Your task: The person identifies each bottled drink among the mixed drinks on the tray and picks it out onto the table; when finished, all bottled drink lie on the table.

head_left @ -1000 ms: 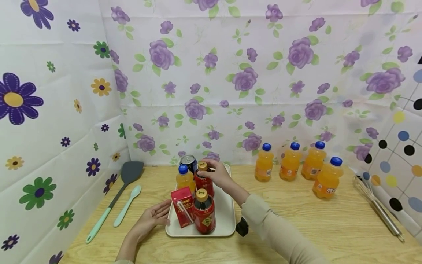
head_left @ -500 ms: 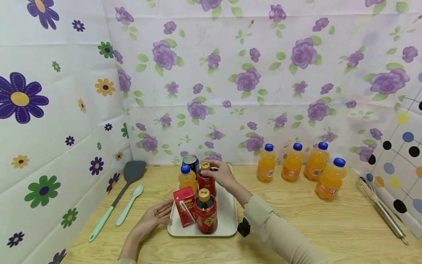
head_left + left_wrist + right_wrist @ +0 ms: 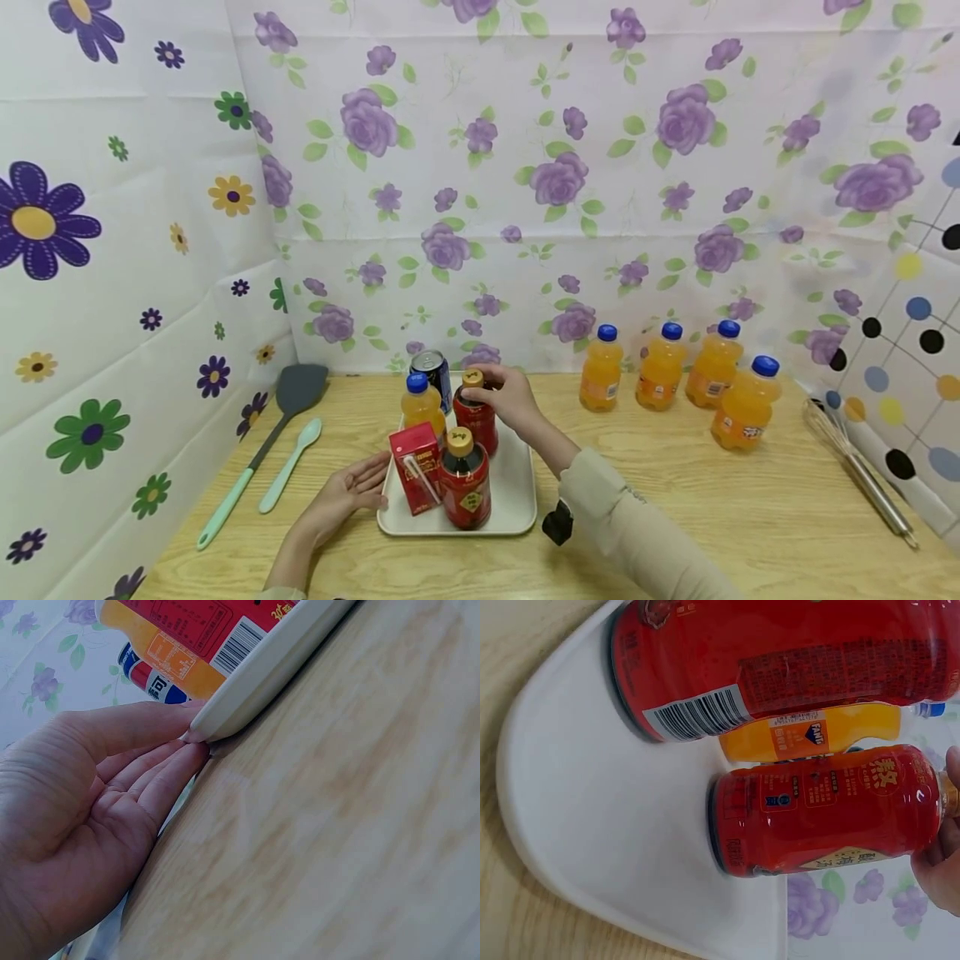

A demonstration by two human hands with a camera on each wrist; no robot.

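My right hand (image 3: 512,402) grips the rear dark drink bottle (image 3: 476,421), red-labelled and gold-capped, by its cap and neck. It stands upright on a white tray (image 3: 512,508); its base shows in the right wrist view. My left hand (image 3: 97,795) pinches the tray's left rim between thumb and fingers, which are fairly straight. Also on the tray are a second such bottle (image 3: 465,487) in front, a red drink carton (image 3: 414,471) with a straw, an orange soda bottle (image 3: 422,408), partly hidden behind the carton, and a dark blue can (image 3: 431,371) at the back.
Several orange soda bottles (image 3: 600,375) with blue caps stand at the back right. A whisk (image 3: 862,475) lies at the far right. On the left lie a spatula (image 3: 262,454) and a pale green spoon (image 3: 292,467). Patterned cloth (image 3: 480,167) bounds the table's back.
My right hand and the rear red-labelled bottle have shifted slightly right and toward me, exposing more of the can. My left hand stays at the tray's rim.
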